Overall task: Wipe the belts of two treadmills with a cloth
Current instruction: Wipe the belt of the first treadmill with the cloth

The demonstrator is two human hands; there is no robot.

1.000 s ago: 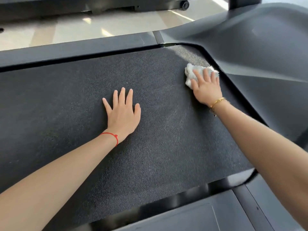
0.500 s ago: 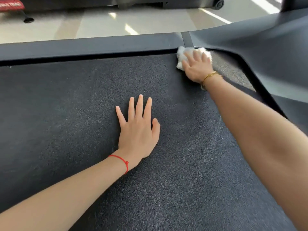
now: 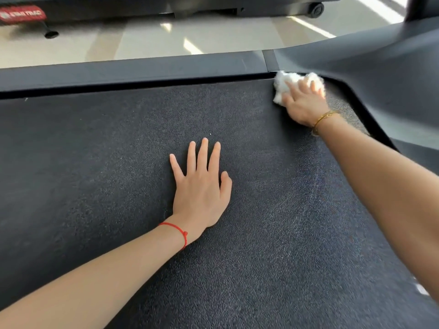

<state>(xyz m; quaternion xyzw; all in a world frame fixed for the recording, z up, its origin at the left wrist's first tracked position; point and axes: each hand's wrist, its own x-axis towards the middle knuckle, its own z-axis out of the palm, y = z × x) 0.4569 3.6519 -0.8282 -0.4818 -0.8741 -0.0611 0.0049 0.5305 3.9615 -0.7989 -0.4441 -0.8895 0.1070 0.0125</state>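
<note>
Cloth [image 3: 281, 85], one white crumpled piece, lies at the far right corner of the dark textured belt [image 3: 118, 150], touching the spot where the far side rail [image 3: 142, 70] meets the grey motor cover [image 3: 380, 74]. The right hand [image 3: 303, 105] presses down on the cloth, its fingers spread over the top; whether this grip is curled into the fabric or only flat upon it cannot be told, since motion blurs the fingertips. One thin gold bracelet [image 3: 323, 119] circles the right wrist. The left hand [image 3: 202, 186] rests palm down near the middle of the belt, well apart from the cloth, its grip released, with four fingers straight and the thumb alongside, holding nothing. One red string bracelet [image 3: 178, 230] is tied round the left wrist. Both bare forearms reach in from the near edge. Beyond the rail lies a pale, glossy floor [image 3: 142, 41] with bright patches of light. At the far side of the floor stands the dark base of a second machine [image 3: 166, 5], with one small wheel [image 3: 316, 9] at its right end and one red label [image 3: 22, 13] at its left.
</note>
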